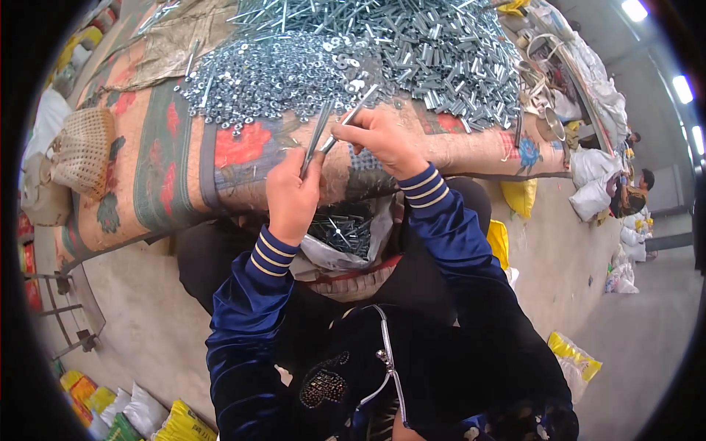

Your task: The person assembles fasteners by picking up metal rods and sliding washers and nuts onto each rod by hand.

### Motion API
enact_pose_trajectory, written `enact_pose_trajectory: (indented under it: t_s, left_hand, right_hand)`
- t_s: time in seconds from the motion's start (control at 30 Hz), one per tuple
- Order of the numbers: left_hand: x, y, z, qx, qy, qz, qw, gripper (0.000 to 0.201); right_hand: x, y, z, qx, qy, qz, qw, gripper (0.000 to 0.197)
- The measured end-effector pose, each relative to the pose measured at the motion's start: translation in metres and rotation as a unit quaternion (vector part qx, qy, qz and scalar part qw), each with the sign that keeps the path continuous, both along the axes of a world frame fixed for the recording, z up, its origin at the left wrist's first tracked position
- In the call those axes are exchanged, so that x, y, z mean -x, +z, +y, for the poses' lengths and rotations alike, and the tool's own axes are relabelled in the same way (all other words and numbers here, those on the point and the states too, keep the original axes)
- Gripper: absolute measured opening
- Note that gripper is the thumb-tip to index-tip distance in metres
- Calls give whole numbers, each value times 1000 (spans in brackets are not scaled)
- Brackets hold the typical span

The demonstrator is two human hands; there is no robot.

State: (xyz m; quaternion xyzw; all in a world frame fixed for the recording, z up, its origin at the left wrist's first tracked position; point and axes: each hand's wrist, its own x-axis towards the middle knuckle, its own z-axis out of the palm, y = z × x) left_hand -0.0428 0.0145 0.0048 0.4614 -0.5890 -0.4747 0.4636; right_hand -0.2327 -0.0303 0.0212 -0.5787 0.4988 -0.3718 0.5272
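My left hand (pixel 292 195) grips a few slim metal rods (pixel 317 136) pointing away from me. My right hand (pixel 384 143) pinches another rod (pixel 360 104) just beside them, perhaps with a sleeve on it; I can't quite tell. Beyond, nuts (pixel 250 88), metal tubes (pixel 460 66) and long bolts (pixel 309 13) heap on the flower-patterned tabletop (pixel 163 158). Below my hands, a pale sack (pixel 380 229) holds dark metal pieces (pixel 342 234).

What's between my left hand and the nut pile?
In the head view, patterned cloth with a red flower, crossed by thin metal rods your left hand holds.
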Motion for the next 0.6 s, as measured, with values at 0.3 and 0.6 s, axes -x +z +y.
enact_pose_trajectory:
  t_s: [0.3,0.6]
  left_hand:
    - [-21,0,-4,-210,-54,142,966,22]
    - [-14,2,-7,-314,-98,240,913,23]
  right_hand:
    - [70,11,-8,211,-159,411,873,19]
    - [101,-4,-50,410,-260,552,678,7]
